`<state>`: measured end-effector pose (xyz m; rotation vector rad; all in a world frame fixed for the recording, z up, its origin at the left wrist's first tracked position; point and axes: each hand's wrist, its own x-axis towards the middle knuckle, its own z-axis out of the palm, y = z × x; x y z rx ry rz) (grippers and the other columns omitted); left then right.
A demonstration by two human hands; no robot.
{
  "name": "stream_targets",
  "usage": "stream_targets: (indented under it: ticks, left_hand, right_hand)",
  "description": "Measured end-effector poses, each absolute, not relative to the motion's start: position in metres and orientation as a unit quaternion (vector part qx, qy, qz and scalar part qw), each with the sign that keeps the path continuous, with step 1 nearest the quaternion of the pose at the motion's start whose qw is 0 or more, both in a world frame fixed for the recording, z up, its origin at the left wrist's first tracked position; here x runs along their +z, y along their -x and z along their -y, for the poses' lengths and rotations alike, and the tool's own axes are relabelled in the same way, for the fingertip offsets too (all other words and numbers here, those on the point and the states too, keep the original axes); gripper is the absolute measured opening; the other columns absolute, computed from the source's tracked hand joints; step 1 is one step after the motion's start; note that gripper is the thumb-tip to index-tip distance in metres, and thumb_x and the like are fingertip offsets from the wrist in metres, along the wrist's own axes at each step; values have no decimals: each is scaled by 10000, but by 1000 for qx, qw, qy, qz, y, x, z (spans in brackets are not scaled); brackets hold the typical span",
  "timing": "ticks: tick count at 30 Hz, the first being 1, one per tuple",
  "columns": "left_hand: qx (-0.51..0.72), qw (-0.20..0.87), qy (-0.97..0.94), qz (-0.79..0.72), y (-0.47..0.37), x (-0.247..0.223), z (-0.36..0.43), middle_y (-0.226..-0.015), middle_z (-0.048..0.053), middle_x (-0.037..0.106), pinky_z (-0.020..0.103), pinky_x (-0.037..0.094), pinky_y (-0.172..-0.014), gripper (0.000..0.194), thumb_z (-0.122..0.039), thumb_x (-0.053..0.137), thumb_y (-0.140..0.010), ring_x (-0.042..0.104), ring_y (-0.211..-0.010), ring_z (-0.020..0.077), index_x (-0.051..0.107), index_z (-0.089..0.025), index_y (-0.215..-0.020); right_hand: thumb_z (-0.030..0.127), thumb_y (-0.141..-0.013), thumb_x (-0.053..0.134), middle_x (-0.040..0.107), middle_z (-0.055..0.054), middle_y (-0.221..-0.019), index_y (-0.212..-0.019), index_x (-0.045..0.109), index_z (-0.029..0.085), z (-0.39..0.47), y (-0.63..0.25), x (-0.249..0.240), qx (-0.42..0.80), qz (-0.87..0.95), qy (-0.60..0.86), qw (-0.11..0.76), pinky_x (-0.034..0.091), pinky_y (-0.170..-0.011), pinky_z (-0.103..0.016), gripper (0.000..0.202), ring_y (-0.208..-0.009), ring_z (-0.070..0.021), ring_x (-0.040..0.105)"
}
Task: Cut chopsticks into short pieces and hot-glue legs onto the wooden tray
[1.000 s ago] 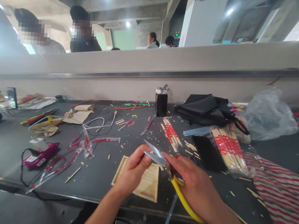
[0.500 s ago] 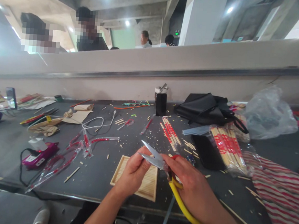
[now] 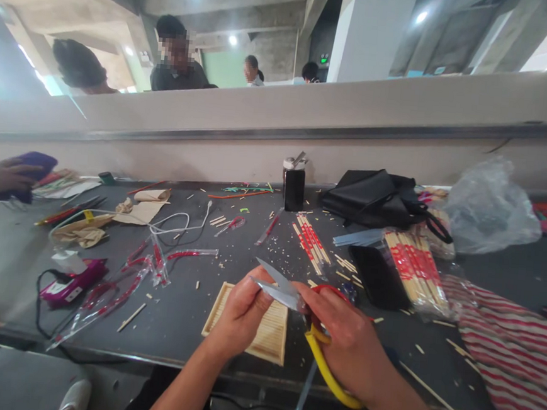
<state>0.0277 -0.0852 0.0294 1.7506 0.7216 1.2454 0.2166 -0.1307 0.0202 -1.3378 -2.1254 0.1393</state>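
Observation:
My right hand (image 3: 346,337) is wrapped round a pair of scissors (image 3: 279,287) with red and yellow handles, blades parted and pointing left. My left hand (image 3: 242,310) is closed, thumb against the fingers, close to the blade tips; whatever it pinches is too small or hidden to make out. Beneath my left hand lies a shallow tray of pale sticks (image 3: 272,347), partly covered by my fingers. Behind my hands, red-banded chopsticks (image 3: 312,246) lie loose among small cut stick pieces (image 3: 344,265).
A dark phone (image 3: 376,279) and bagged chopsticks (image 3: 414,273) lie to the right, near a striped cloth (image 3: 513,350). A black bag (image 3: 369,197) is at the back. Leftward are a purple power strip (image 3: 75,284) and a cable. Another person's hand (image 3: 1,177) holds something purple.
The scissor blades have closed a little while my left hand stays nearly still. At far left, another person's hand has come in with a purple thing.

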Motion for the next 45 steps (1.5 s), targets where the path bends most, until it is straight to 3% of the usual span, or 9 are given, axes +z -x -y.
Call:
stream_targets:
  ticks: [6,12,17,27,37,45]
  left_hand:
    - [487,470,-674,-295,-30,30,86,-810,23,563,247,370,-713,170,-305,514,-905,472,-756,147,648,-204,-881]
    - [505,597,-571,-251,-37,26,85,-668,-4,423,253,313,-631,287,-401,466,-921,371,-649,124,629,-172,-868]
    - [509,704,-461,-181,-38,28,81,-639,-40,363,232,277,-573,178,-353,530,-899,295,-574,91,568,-182,-866]
    - [512,695,-461,-206,-40,22,80,-579,-64,320,227,253,-549,236,-398,594,-856,280,-543,78,557,-168,-815]
    - [480,699,-475,-234,-39,19,81,-596,-59,337,235,259,-552,306,-432,601,-838,270,-546,80,490,-171,-723]
    - [472,658,-530,-252,-37,17,82,-634,-36,393,251,274,-589,296,-424,524,-891,322,-599,98,503,-165,-747]
  right_hand:
    - [47,-782,464,672,-86,-962,-1273,511,198,127,-221,13,20,805,505,311,552,-764,-356,517,-842,-224,655]
    - [163,-866,525,699,-64,-1026,-1203,567,195,114,-236,10,-11,724,538,431,548,-786,-278,341,-856,-189,682]
    - [181,-870,555,697,-43,-1023,-1237,549,223,113,-241,8,-7,742,516,427,549,-770,-267,369,-834,-174,680]
    - [138,-855,524,620,-41,-955,-1333,474,297,123,-225,21,36,793,531,295,526,-804,-373,506,-923,-219,602]
    - [28,-753,557,573,-49,-932,-1421,365,277,127,-227,25,-19,816,511,270,521,-758,-370,739,-901,-234,567]
    - [-1,-769,505,543,-59,-932,-1437,326,268,128,-225,21,1,817,504,279,521,-787,-406,742,-903,-242,540]
